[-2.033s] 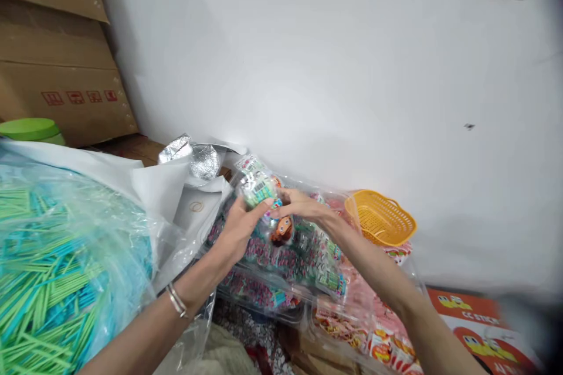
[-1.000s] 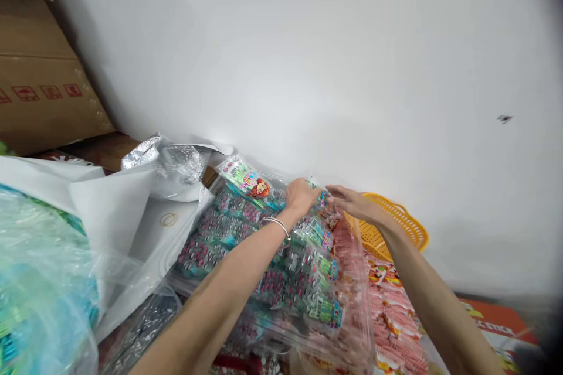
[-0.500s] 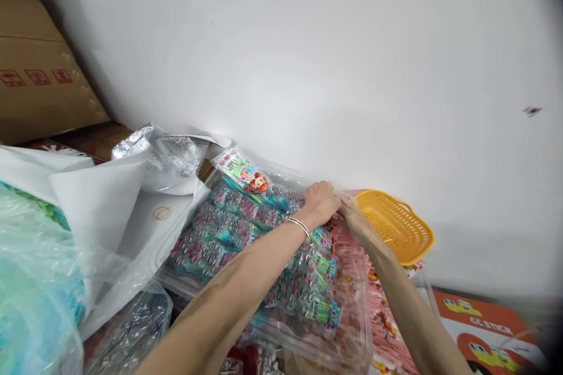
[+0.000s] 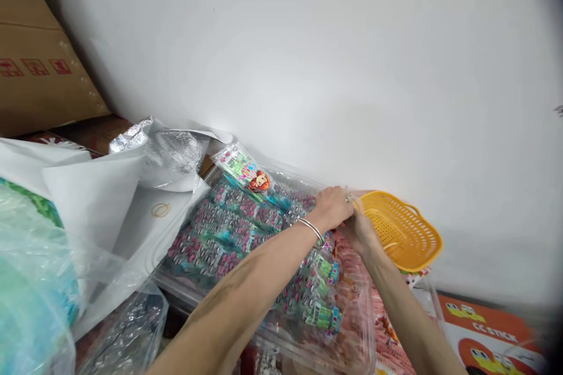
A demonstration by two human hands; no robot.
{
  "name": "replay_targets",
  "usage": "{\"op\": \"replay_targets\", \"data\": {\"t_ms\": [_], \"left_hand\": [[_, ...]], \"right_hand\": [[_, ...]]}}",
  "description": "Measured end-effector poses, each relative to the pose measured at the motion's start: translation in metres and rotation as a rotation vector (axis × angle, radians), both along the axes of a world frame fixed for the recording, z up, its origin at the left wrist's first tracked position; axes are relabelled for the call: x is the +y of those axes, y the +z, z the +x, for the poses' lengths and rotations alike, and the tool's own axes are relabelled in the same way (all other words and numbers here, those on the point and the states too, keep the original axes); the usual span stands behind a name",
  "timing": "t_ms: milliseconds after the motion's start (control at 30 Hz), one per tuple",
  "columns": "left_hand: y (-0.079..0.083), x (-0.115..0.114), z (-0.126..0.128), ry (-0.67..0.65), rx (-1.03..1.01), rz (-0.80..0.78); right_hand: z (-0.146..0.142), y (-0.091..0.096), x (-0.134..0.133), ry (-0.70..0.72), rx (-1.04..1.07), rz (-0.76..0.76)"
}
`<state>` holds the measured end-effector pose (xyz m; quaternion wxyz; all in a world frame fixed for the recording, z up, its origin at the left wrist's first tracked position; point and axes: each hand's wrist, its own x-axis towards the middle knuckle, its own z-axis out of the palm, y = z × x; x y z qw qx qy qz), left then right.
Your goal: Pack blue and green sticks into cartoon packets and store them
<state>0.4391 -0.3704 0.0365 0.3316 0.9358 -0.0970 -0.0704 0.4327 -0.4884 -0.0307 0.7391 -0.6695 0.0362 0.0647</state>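
My left hand [image 4: 332, 206], with a silver bangle at the wrist, reaches over the clear plastic tray [image 4: 303, 347] to its far right corner. Its fingers are curled. Right beside it, my right hand [image 4: 361, 231] has its fingers bent in under the left hand. The two meet at the tray's edge, and whatever they pinch there is hidden. Inside the tray lie rows of small packs [image 4: 220, 234] in dark pink, silver and teal. A flat printed packet [image 4: 246, 170] with a cartoon red-haired figure rests across the tray's far side.
A yellow perforated basket [image 4: 424, 240] stands right of my hands, against the white wall [image 4: 329, 58]. Pink packaged goods [image 4: 387, 328] lie under it. To the left are white foil-lined sheeting [image 4: 101, 187], clear plastic bags [image 4: 127, 328] and a cardboard box [image 4: 44, 82]. An orange CC Stick box [image 4: 488, 319] sits lower right.
My hands have shifted slightly right and stay together at the tray's corner. My right hand has turned, its fingers now tucked lower beneath the left. The view has moved a little.
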Motion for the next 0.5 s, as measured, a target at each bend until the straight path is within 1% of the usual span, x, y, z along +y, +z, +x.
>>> {"op": "replay_targets", "data": {"t_ms": [167, 233, 300, 400, 467, 500], "left_hand": [[-0.003, -0.014, 0.001, -0.014, 0.021, -0.023], [-0.006, -0.021, 0.001, -0.017, 0.021, -0.034], [-0.01, -0.027, 0.001, -0.018, 0.019, -0.055], [-0.014, -0.03, 0.003, -0.028, 0.046, -0.121], [-0.017, -0.027, 0.005, -0.049, 0.068, -0.183], [-0.018, -0.025, 0.006, -0.062, 0.072, -0.213]], "right_hand": [[-0.01, 0.023, -0.01, -0.041, 0.053, 0.024], [-0.014, 0.03, -0.017, -0.069, 0.083, 0.006], [-0.018, 0.035, -0.023, -0.124, 0.057, -0.021], [-0.022, 0.037, -0.028, -0.193, -0.071, -0.061], [-0.023, 0.032, -0.029, -0.211, -0.134, -0.112], [-0.023, 0.028, -0.03, -0.205, -0.165, -0.161]]}}
